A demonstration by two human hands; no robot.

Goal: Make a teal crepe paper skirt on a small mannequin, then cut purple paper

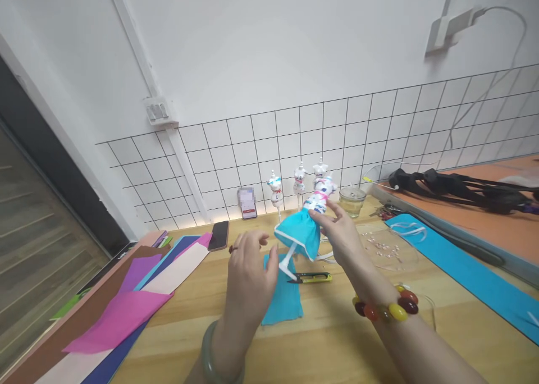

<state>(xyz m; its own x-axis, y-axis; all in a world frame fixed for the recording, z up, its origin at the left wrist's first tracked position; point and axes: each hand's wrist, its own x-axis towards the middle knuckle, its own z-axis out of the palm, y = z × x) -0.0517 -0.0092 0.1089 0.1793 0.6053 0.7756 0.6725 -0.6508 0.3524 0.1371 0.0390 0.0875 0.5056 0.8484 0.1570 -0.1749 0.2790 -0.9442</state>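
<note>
A miniature dress form (322,192) with a patterned white bodice, a pink band and a bright blue skirt (300,231) is held tilted above the table. My right hand (342,232) pinches it at the waist. Its white stand (288,260) pokes out below the white-edged hem. My left hand (251,277) hovers to the left of the stand, thumb apart from its loosely bent fingers, holding nothing. Beneath lies a piece of blue cloth (283,302), and a pair of yellow-and-black thread snips (314,278) is close to the stand's base.
More small dress forms (275,188) stand by the wall grid. A glass jar (352,201), scattered small beads (381,246) and a long blue strip (458,272) are to the right. Coloured sheets (122,322), a dark phone (219,235) and a lit phone (247,202) are leftward.
</note>
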